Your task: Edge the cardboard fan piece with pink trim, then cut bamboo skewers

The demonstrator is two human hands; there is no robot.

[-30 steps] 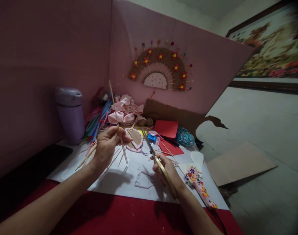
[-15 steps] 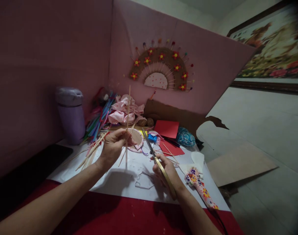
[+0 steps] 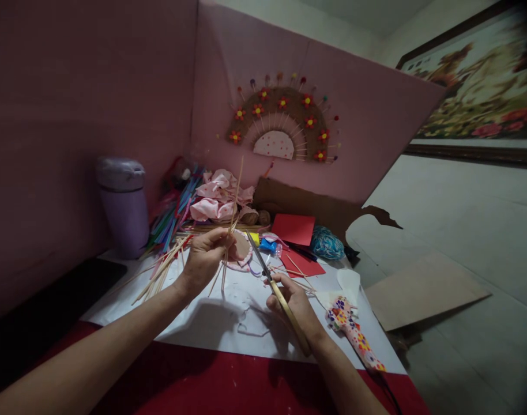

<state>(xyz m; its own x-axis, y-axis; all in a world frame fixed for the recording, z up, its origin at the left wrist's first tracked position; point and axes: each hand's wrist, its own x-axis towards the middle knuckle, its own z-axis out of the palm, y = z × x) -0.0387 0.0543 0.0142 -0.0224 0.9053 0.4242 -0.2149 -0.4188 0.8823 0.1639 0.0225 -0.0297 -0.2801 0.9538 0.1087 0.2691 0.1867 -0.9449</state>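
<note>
My left hand [image 3: 204, 257] is closed in a pinch on thin wooden sticks [image 3: 238, 187]. One of them rises well above the fingers and leans to the right; other ends stick out below the hand. In my right hand [image 3: 298, 304] are scissors [image 3: 285, 302] with gold-coloured handles, their dark blades pointing up and left, apart from the sticks. The blades look closed or nearly so. Behind my left fingers lies a round brown cardboard disc [image 3: 241, 249] with a pink-and-white edging, partly hidden. More wooden sticks [image 3: 162, 271] lie left of my left hand.
A hot glue gun [image 3: 354, 331] with a flowered cover lies at right. Red sheets [image 3: 294, 229], blue yarn [image 3: 327, 243], pink fabric [image 3: 220, 193] and a purple tumbler [image 3: 125, 210] stand or lie farther back. A decorated half-round cardboard piece [image 3: 276, 118] hangs on the pink panel.
The tall stick in my left hand has tilted from nearly upright to leaning right. The scissors have shifted slightly left. The view has moved a little.
</note>
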